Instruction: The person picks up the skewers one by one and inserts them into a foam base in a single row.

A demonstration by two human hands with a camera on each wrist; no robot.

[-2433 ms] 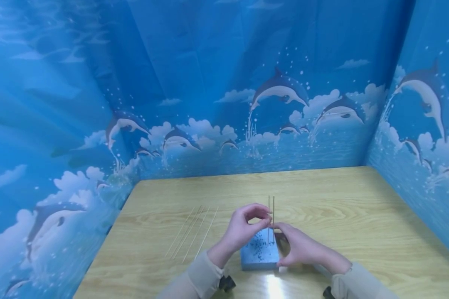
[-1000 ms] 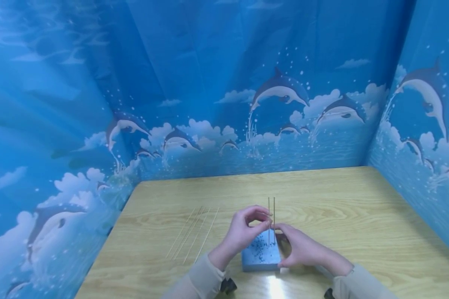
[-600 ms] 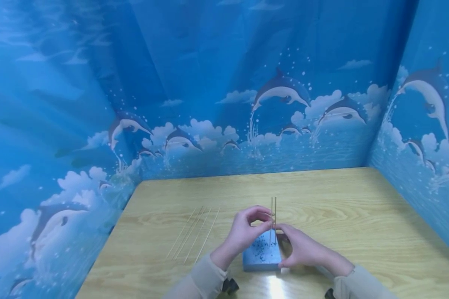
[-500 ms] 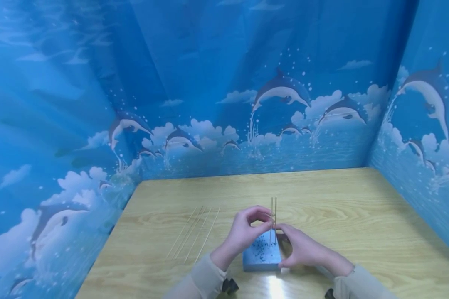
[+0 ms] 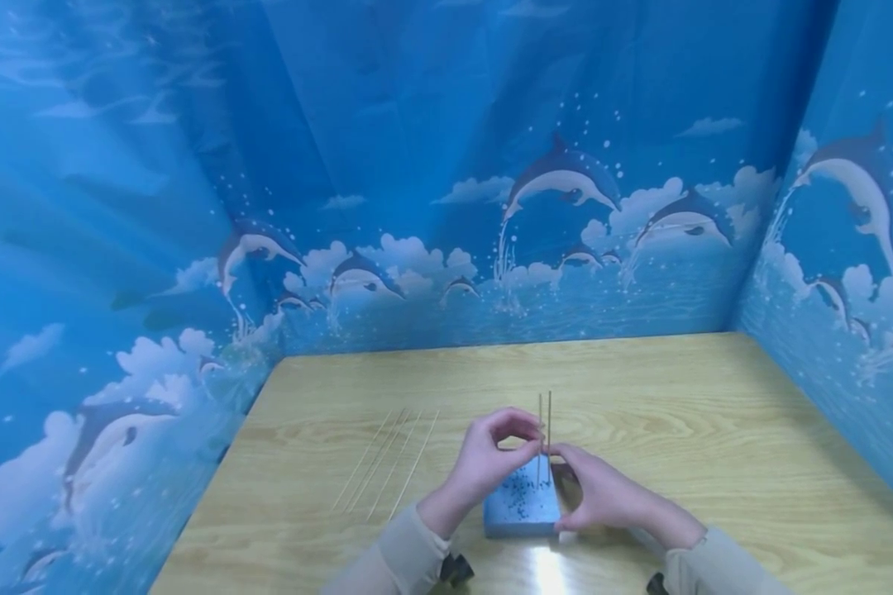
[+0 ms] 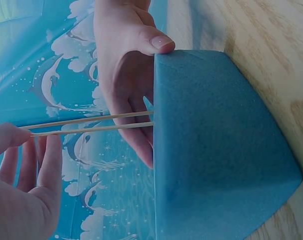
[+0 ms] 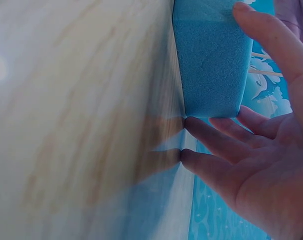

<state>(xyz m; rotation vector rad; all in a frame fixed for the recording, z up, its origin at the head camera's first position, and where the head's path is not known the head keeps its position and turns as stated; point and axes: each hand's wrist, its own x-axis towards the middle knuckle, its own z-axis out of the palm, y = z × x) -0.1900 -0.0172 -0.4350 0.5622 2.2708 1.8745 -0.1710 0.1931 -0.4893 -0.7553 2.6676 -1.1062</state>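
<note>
My left hand (image 5: 491, 454) pinches a thin wooden skewer (image 5: 540, 413) between thumb and fingertips. This skewer stands nearly upright, its lower end at the pitted top of a blue foam block (image 5: 521, 500). Just to its right a second skewer (image 5: 550, 413) rises from the same face. In the left wrist view both skewers run side by side to the foam, the left hand (image 6: 29, 185) at their upper part. My right hand (image 5: 606, 492) grips the block from the right. Its thumb presses the near corner, and the right wrist view has the fingers (image 7: 216, 137) along the adjacent side.
Several more skewers (image 5: 411, 467) lie roughly parallel on the wood-grain table (image 5: 640, 388), left of the block. A blue dolphin-print curtain (image 5: 387, 182) hangs behind the table and along both sides.
The pinched skewer's upper end has tipped slightly right, closer to the standing skewer. Both hands keep nearly the same place and hold, and the block stays put.
</note>
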